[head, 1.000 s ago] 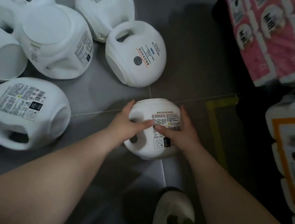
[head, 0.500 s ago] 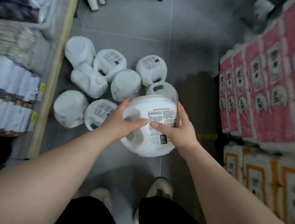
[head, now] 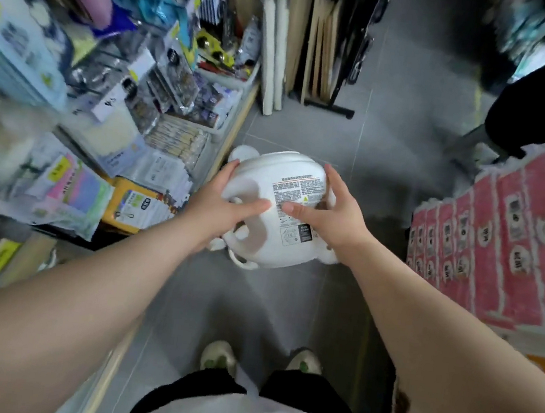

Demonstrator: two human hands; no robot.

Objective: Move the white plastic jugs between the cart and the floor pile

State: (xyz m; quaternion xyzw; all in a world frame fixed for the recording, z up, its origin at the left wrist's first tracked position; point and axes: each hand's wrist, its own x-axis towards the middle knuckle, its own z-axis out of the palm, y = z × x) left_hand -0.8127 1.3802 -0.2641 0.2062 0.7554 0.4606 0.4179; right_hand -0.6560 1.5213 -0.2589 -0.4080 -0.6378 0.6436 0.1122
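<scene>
Since half a second ago we have carried the white jug (head: pixel 274 206) higher off the floor, and our view has tipped up — the cluster of jugs that lay spread on the tiles is now almost wholly hidden behind the one we hold, and shelf goods fill the left side.

Nearest us, our two pale shoes (head: pixel 219 357) stand on the grey tiled floor (head: pixel 252 300) below dark trouser legs. Above them we hold the jug in the air between both hands, at the middle of the scene, with its printed label (head: pixel 297 188) facing us. Our left hand (head: pixel 220 203) grips its left side, fingers curled over the far edge and thumb pressed across the front by the handle hole. Our right hand (head: pixel 332 213) clasps the right side, fingers wrapped round the far edge, thumb laid on the label.

Bits of other white jugs (head: pixel 330 256) peep out beneath and behind it on the floor. To the right sit stacked pink packs (head: pixel 507 242). To the left a low shelf (head: pixel 154 154) holds blurred packets. Farther off, white rolls (head: pixel 274 52) and wooden boards (head: pixel 322 41) lean upright.
</scene>
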